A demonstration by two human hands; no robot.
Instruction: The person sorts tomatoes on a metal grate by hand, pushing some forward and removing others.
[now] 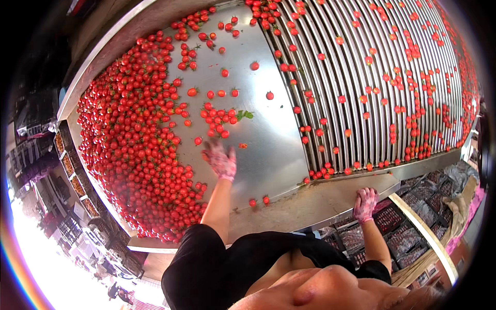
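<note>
My left hand (219, 159), in a thin, red-stained glove, is spread over the bare metal sheet (267, 155), palm down. A red piece shows by its fingertips. Just beyond it is a cluster of cherry tomatoes (219, 118) with a green leaf (245, 114) beside it; a split tomato (243, 146) lies to its right. The large heap of cherry tomatoes (135, 128) is to its left. My right hand (365, 203), gloved alike, is curled over the near metal rim (333, 203) of the sorting table, below the roller bed.
Metal rollers (358, 77) with scattered tomatoes fill the right side. A raised wall (100, 46) bounds the far left. Crates of tomatoes (389, 217) stand below at the right, and more crates (77, 186) at the left. Two tomatoes (259, 202) lie by the near rim.
</note>
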